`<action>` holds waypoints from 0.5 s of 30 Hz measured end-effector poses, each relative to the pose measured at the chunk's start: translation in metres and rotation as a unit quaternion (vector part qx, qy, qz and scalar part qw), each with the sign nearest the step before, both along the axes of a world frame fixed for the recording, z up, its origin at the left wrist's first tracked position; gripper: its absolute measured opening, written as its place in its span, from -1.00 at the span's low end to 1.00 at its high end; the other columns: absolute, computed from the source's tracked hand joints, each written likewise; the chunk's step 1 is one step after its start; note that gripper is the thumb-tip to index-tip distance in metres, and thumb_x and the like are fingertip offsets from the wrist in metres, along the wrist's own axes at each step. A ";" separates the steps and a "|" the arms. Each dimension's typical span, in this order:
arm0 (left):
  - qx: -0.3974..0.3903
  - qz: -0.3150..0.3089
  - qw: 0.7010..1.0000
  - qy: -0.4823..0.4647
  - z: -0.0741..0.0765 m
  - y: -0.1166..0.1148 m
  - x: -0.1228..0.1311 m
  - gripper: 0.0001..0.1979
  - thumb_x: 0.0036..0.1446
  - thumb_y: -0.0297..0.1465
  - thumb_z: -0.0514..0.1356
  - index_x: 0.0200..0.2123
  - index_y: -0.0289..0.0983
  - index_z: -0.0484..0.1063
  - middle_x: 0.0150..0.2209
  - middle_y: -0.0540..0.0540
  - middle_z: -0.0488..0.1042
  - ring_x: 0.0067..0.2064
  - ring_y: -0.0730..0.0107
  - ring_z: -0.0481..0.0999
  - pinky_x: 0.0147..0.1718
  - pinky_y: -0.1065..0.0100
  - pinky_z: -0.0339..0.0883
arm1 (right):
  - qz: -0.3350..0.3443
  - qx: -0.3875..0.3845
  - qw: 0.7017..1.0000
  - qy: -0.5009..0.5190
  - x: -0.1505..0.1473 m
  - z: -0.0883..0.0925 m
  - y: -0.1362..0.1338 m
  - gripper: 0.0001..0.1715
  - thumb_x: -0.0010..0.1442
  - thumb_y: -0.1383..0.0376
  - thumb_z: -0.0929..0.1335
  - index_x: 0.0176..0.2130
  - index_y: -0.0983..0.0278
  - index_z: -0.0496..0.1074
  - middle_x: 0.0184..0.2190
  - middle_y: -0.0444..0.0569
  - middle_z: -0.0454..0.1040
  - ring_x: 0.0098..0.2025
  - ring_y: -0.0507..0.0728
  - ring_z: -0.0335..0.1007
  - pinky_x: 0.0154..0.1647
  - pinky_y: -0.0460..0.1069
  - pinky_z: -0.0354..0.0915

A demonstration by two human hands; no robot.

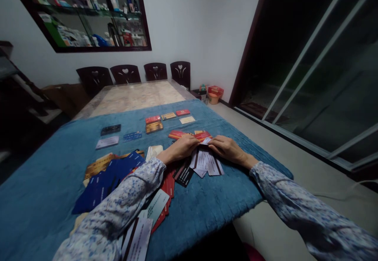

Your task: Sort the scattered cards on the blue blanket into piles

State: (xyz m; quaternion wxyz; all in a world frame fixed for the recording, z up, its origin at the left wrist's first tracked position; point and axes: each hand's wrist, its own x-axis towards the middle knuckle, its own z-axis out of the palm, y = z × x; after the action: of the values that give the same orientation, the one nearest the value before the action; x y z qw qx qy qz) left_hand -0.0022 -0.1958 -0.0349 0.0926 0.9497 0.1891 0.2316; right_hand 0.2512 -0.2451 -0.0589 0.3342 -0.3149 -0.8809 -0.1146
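Over the near right part of the blue cloth, my left hand (183, 146) and my right hand (226, 147) face each other with fingers pinched. Between the fingertips is a thin card (204, 143), seen nearly edge-on and held by both hands. Beneath it lie loose white cards with dark stripes (215, 165) and a black card (183, 173) with white print. Red cards (177, 134) show just beyond my fingers. A fan of blue cards (110, 178) lies left of my left forearm. More red cards (169, 186) and a pale card (158, 206) are partly under that sleeve.
Farther up the blue cloth (73, 146) are separate small stacks: black (111, 129), lilac (107, 142), blue (132, 136), gold (154, 127), red (182, 112) and cream (187, 120). Dark chairs (125, 74) stand behind the table's bare marble end (141, 93). The table edge drops off at right.
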 end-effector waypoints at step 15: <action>-0.075 0.054 0.993 -0.077 -0.007 0.024 0.006 -0.44 0.03 -0.71 0.07 0.06 -0.31 0.57 -0.09 -0.17 0.68 -0.10 0.27 0.65 -0.04 0.30 0.48 | -0.081 -0.034 0.994 0.069 -0.005 -0.022 0.026 -0.60 0.46 0.29 0.20 0.18 0.22 0.43 -0.08 0.13 0.63 -0.10 0.24 0.60 -0.04 0.16 0.53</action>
State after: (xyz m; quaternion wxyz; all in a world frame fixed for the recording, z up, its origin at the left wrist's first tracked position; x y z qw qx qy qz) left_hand 0.0035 -0.1716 -0.0422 0.1655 0.9078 0.2493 0.2937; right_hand 0.2464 -0.2193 -0.0811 0.3729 -0.4033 -0.8309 -0.0887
